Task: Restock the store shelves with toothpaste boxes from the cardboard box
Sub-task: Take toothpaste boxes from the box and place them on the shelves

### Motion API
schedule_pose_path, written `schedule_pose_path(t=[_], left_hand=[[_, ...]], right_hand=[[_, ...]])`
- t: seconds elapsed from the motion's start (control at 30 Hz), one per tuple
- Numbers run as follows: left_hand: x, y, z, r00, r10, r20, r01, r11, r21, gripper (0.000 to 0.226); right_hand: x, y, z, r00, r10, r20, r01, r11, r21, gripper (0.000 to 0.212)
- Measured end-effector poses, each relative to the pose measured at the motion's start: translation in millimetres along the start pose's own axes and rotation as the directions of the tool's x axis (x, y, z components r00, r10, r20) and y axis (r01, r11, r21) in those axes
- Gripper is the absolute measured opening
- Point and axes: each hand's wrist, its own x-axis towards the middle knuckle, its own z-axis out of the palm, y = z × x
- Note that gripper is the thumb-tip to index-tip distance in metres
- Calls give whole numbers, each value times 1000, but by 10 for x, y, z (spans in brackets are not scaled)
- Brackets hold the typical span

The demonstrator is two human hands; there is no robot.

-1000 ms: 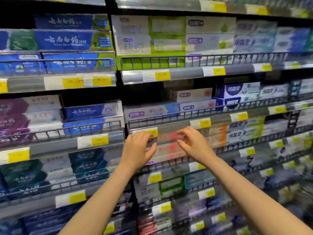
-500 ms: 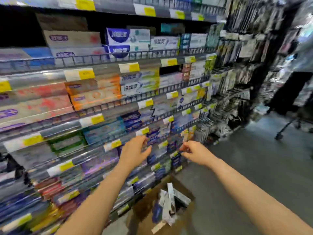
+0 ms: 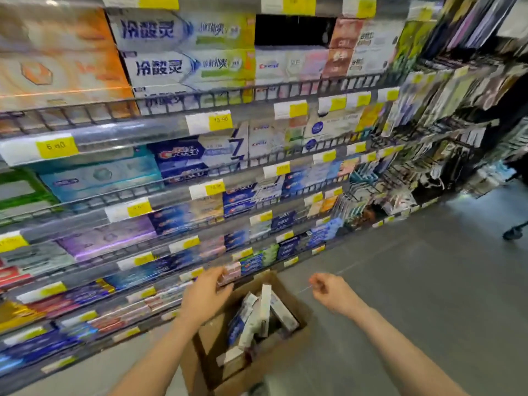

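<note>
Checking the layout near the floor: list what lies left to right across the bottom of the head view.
Lower shelves of toothpaste boxes → left hand → open cardboard box with toothpaste boxes inside → right hand → bare grey floor.

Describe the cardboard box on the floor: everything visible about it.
The cardboard box is plain brown, open-topped, and stands on the grey floor beside the lowest shelves. Several toothpaste boxes stand or lean inside it, white and blue, in loose disorder. The near end is cut off by the frame. Neither hand touches it.
</note>
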Motion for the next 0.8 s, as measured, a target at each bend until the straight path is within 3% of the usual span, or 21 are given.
schedule_pose_path(t=[0.1, 0.2, 0.27, 0.3, 0.4, 0.47, 0.6, 0.8], left_hand=[[218, -113, 309, 989, -140, 39, 141, 990, -3, 34], [400, -165, 483, 969, -241, 54, 243, 970, -18, 31], [496, -224, 603, 959, -281, 49, 282, 959, -27, 24], [542, -303, 681, 955, -294, 39, 295, 955, -41, 21], [720, -774, 1169, 900, -425, 98, 433, 899, -74, 29], [837, -1019, 1592, 862, -493, 113, 502, 862, -70, 34], [1000, -1480, 2660, 855, -510, 98, 519, 847, -119, 30], [1200, -2443, 4310, 840, -530, 113, 542, 816, -203, 39]], right_hand=[[454, 123, 4, 999, -25, 31, 24, 999, 44, 25], [822, 182, -27, 998, -67, 2, 67, 997, 34, 62], [1130, 303, 24, 995, -85, 59, 84, 996, 19, 78], [1313, 376, 82, 992, -56, 110, 54, 998, 22, 79], [1911, 514, 417, 983, -4, 184, 2, 1000, 12, 32], [2271, 576, 755, 980, -49, 192, 42, 998, 40, 17], [2959, 932, 1779, 966, -66, 250, 28, 988, 153, 4], [3911, 1778, 3336, 934, -170, 315, 108, 973, 205, 27]])
